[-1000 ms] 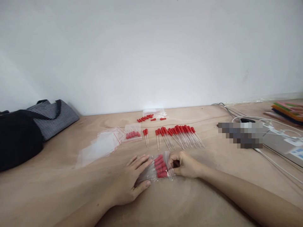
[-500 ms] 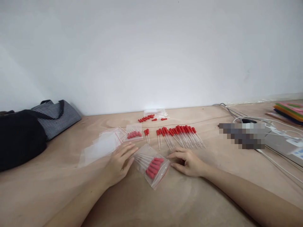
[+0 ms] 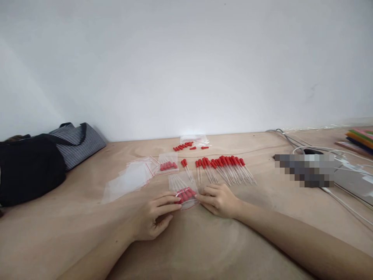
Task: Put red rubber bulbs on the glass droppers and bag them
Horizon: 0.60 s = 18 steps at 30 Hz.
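A clear zip bag (image 3: 190, 205) lies flat on the table with several red-bulbed droppers (image 3: 186, 194) inside, their bulbs toward me and their thin tubes pointing away. My left hand (image 3: 157, 216) rests its stretched fingertips on the bag's left side, thumb apart and below. At the right edge, my right hand (image 3: 220, 200) has its bent fingers pressed together on the bag; its thumb is mostly hidden. Behind it lie two loose droppers (image 3: 187, 168) and, to their right, a row of several more (image 3: 230, 165). A second filled zip bag (image 3: 167, 163) lies just behind, to the left.
Fanned-out flat zip bags (image 3: 128, 179) lie at the left. Loose red bulbs (image 3: 183, 146) and a clear bag (image 3: 194, 139) are near the wall. A black and striped bag (image 3: 32, 167) stands far left. Cables (image 3: 287, 138), a blurred object (image 3: 305, 169) and coloured folders (image 3: 361, 138) are at the right.
The filled zip bag has turned straighter and shifted away from me. Both hands have come in from its sides to touch it. The two loose droppers lie more slanted.
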Available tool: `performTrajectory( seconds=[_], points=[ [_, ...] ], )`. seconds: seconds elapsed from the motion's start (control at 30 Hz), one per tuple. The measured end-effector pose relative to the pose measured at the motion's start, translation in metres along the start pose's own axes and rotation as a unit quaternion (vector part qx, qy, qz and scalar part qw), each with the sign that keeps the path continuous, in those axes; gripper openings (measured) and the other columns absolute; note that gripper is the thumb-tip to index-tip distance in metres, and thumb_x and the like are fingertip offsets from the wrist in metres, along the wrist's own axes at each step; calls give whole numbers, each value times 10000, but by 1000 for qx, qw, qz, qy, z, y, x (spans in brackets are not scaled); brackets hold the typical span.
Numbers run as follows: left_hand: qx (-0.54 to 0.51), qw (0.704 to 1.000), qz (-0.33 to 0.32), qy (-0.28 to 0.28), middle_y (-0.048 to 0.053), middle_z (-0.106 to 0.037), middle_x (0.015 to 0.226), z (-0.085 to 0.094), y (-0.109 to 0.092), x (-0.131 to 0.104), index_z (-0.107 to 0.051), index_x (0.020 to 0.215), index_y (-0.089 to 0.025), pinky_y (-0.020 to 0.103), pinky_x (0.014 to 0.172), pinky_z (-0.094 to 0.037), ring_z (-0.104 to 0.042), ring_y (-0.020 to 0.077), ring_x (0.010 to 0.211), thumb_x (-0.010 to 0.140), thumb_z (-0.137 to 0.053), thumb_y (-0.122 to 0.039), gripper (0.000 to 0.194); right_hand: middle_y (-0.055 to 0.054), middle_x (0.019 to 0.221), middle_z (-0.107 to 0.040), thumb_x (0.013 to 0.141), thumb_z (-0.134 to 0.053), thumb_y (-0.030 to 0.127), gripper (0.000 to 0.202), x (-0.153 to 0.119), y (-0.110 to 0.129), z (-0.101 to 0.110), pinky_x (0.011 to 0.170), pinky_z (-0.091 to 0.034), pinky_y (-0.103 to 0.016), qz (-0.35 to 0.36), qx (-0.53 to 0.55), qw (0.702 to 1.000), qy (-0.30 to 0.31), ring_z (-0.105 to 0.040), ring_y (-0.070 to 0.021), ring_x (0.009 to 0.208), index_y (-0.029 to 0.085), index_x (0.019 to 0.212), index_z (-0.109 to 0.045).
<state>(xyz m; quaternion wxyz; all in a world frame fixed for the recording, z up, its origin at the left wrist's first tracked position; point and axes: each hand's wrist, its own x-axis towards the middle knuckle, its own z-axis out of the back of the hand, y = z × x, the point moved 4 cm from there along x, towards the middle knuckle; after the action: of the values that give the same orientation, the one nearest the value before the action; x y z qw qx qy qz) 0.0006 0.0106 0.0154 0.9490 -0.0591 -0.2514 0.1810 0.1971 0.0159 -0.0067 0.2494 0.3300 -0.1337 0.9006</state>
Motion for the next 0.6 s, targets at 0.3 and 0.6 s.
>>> performTrajectory(
  seconds=[0.3,0.6],
  points=[
    [132,986,-34,-93,59,-672,884,-2,-7,-1,-566,1023,-164,280,737,-545,-633,163,823,799,-521,-167,229,8,603,-545,838,-445,149,178,6,1,-3,484,-262,-245,116,-66,991,-28,-464,-94,572,143,739,-593],
    [285,940,-129,-135,27,-680,727,-5,-8,0,-593,839,-147,243,561,-525,-636,135,625,802,-495,-95,117,16,562,-520,829,-443,135,240,4,2,-1,490,-247,-253,117,-73,989,-57,-419,-85,531,149,614,-549]
  ],
)
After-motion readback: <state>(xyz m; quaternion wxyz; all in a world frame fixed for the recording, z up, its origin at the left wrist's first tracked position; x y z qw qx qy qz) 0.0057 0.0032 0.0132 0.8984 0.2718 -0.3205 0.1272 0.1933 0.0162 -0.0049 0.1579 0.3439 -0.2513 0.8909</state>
